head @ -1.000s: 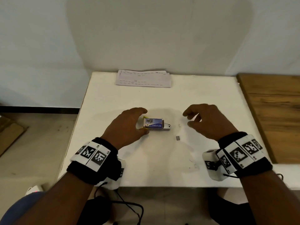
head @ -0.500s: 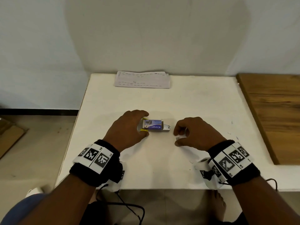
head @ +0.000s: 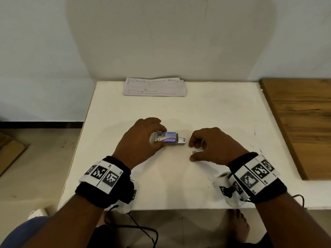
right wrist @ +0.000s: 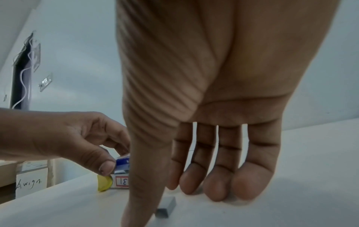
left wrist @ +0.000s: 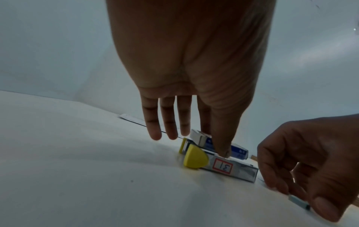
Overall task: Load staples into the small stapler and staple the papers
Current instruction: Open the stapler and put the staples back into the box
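change: right hand (head: 216,145) was raised and spread right of the stapler 1 s ago; now down on the counter (head: 179,185), fingers and thumb bracketing the staple strip (head: 194,152). Left hand (head: 141,140) sits where it was.
meaning: reach is done, pinch comes next by my read. Strip not lifted, nothing loaded, papers not stapled. Early in the task.
left hand: thumb and fingers pinch the stapler (head: 169,139) at its left end, near the yellow cap (left wrist: 195,158); other fingers straight, off the counter.
right hand: narrow, fingertips (right wrist: 217,188) on the counter just beyond the strip, thumb (right wrist: 143,192) on its near side. Contact with the strip cannot be told; it lies flat, not gripped.
stapler: counter centre, on its side, metal nose pointing right toward the right hand. Red-framed label on its side.
strip: short grey block, near-right of the stapler nose, apart from it.
staple box: blue-white box (left wrist: 239,151) lies on top of the stapler; flap at its left end looks open. Contents not visible.
stapler channel: open or shut, cannot tell; no staples seen inside.
papers: folded stack (head: 155,87) at the far edge, well apart from both hands, untouched.
other: wooden board (head: 304,119) on the right.
risk: strip is tiny and could snap or slide when pinched.
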